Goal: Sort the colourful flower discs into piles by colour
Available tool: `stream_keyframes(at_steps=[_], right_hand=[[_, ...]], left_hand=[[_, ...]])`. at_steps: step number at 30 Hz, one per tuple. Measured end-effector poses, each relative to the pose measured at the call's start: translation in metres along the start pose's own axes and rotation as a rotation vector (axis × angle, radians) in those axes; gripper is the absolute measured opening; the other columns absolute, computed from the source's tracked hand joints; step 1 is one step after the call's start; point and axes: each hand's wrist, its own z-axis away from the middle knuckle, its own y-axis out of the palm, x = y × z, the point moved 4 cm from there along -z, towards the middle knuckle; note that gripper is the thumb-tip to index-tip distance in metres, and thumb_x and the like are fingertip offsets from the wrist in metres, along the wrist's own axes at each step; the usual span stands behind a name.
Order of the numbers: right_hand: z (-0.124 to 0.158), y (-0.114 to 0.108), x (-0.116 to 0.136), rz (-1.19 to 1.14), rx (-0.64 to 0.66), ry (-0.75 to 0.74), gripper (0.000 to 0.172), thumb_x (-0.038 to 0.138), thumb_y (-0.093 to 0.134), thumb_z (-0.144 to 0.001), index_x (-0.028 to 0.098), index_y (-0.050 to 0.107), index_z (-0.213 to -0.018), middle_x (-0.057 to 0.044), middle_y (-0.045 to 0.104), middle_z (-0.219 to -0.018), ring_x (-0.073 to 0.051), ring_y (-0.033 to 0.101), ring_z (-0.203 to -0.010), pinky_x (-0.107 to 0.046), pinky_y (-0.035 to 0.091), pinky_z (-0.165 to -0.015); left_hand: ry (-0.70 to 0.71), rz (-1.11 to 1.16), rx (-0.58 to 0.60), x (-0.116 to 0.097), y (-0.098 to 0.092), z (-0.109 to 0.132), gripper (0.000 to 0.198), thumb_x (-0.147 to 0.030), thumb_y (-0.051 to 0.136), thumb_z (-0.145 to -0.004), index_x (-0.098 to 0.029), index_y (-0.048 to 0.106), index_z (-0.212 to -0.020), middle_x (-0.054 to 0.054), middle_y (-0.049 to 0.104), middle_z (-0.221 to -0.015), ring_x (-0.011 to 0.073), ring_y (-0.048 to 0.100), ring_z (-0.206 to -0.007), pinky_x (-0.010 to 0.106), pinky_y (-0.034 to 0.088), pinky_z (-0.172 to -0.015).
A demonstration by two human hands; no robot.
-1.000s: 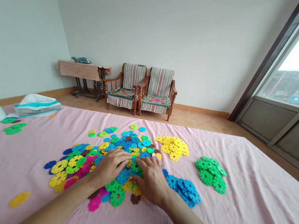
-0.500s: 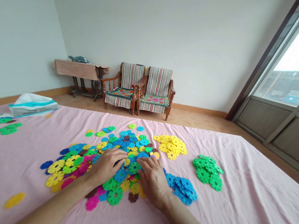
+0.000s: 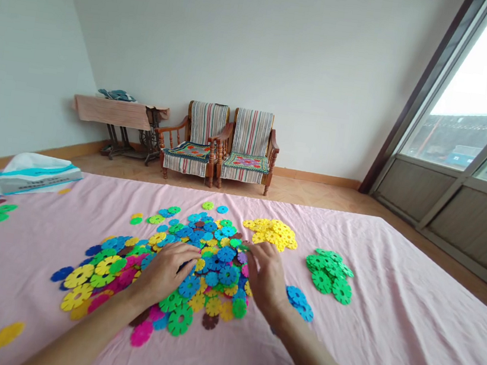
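Beyond the pink bedsheet [image 3: 391, 321], two wooden armchairs [image 3: 217, 161] stood; on the sheet, plastic flower discs [image 3: 212, 305] lay heaped — left hand [image 3: 164, 274] spread flat, right hand [image 3: 266, 281] narrowed, hold unclear.

Nothing can be read anywhere except for small dark print on the white plastic packet with a teal stripe [image 3: 36, 175], which is too blurred to make out.

The right hand [image 3: 265, 281] has moved up, and the blue cluster [image 3: 297, 302] looks smaller.
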Motion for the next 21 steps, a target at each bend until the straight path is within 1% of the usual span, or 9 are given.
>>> stream_keyframes(at_steps=[2,4,7,10,12,14,16,19,21], right_hand=[[-0.009,-0.023,-0.030,0.065,-0.119,0.156,0.027,0.028,0.043,-0.091,0.017,0.066,-0.100,-0.009,0.067,-0.091,-0.021,0.056,-0.083,-0.034,0.040,-0.076],[-0.014,-0.046,-0.063,0.196,-0.167,0.300,0.031,0.029,0.042,-0.088,0.016,0.066,-0.102,-0.009,0.068,-0.089,-0.021,0.057,-0.082,-0.035,0.038,-0.077],[-0.009,-0.080,-0.107,0.454,-0.217,0.542,0.033,0.032,0.041,-0.085,0.019,0.070,-0.095,-0.010,0.070,-0.089,-0.025,0.057,-0.087,-0.041,0.031,-0.082],[0.003,-0.102,-0.140,0.571,-0.226,0.738,0.035,0.032,0.040,-0.084,0.021,0.072,-0.090,-0.012,0.070,-0.082,-0.027,0.057,-0.086,-0.044,0.029,-0.081],[0.009,-0.110,-0.152,0.596,-0.257,0.811,0.036,0.032,0.041,-0.083,0.021,0.073,-0.095,-0.014,0.069,-0.087,-0.029,0.057,-0.090,-0.046,0.029,-0.081],[0.010,-0.114,-0.156,0.603,-0.325,0.820,0.037,0.033,0.042,-0.081,0.021,0.071,-0.102,-0.016,0.068,-0.100,-0.032,0.055,-0.098,-0.048,0.030,-0.083],[0.006,-0.112,-0.150,0.545,-0.387,0.759,0.039,0.033,0.042,-0.081,0.019,0.069,-0.105,-0.016,0.066,-0.104,-0.032,0.055,-0.099,-0.048,0.033,-0.083],[-0.007,-0.098,-0.124,0.311,-0.408,0.560,0.039,0.032,0.041,-0.081,0.014,0.068,-0.102,-0.013,0.068,-0.092,-0.025,0.061,-0.083,-0.039,0.041,-0.077],[-0.015,-0.084,-0.097,0.153,-0.365,0.414,0.035,0.033,0.042,-0.083,0.014,0.068,-0.096,-0.010,0.069,-0.087,-0.020,0.062,-0.074,-0.033,0.044,-0.071]], left_hand=[[0.010,-0.004,-0.008,-0.001,-0.001,0.000,0.025,-0.026,0.048,-0.090,-0.022,0.072,-0.093,0.004,0.072,-0.100,0.0207,0.064,-0.094,0.039,0.050,-0.087],[0.012,-0.005,-0.017,-0.001,-0.001,0.000,0.025,-0.025,0.048,-0.089,-0.022,0.072,-0.093,0.004,0.072,-0.100,0.0207,0.064,-0.094,0.039,0.051,-0.086],[0.008,0.001,-0.027,-0.001,-0.001,-0.001,0.024,-0.025,0.049,-0.089,-0.022,0.072,-0.093,0.004,0.072,-0.100,0.0209,0.064,-0.093,0.039,0.051,-0.086],[-0.004,0.002,-0.015,0.000,0.000,-0.001,0.024,-0.025,0.049,-0.089,-0.023,0.072,-0.093,0.004,0.071,-0.101,0.0208,0.064,-0.094,0.040,0.050,-0.087],[-0.013,0.003,-0.002,0.001,0.002,0.000,0.023,-0.024,0.049,-0.089,-0.024,0.072,-0.094,0.004,0.071,-0.103,0.0209,0.064,-0.096,0.040,0.050,-0.088],[-0.021,0.007,0.002,0.003,0.003,0.001,0.023,-0.024,0.050,-0.089,-0.024,0.072,-0.095,0.004,0.071,-0.104,0.0210,0.063,-0.098,0.040,0.049,-0.089],[-0.023,0.009,0.001,0.005,0.004,0.002,0.022,-0.024,0.050,-0.089,-0.024,0.071,-0.095,0.004,0.070,-0.105,0.0210,0.062,-0.100,0.040,0.049,-0.090],[-0.023,0.014,-0.002,0.005,0.005,0.003,0.022,-0.024,0.049,-0.090,-0.023,0.071,-0.094,0.004,0.070,-0.104,0.0209,0.062,-0.099,0.041,0.049,-0.090],[-0.023,0.018,-0.001,0.004,0.005,0.002,0.022,-0.024,0.049,-0.090,-0.022,0.071,-0.093,0.005,0.070,-0.103,0.0209,0.062,-0.098,0.040,0.049,-0.089]])
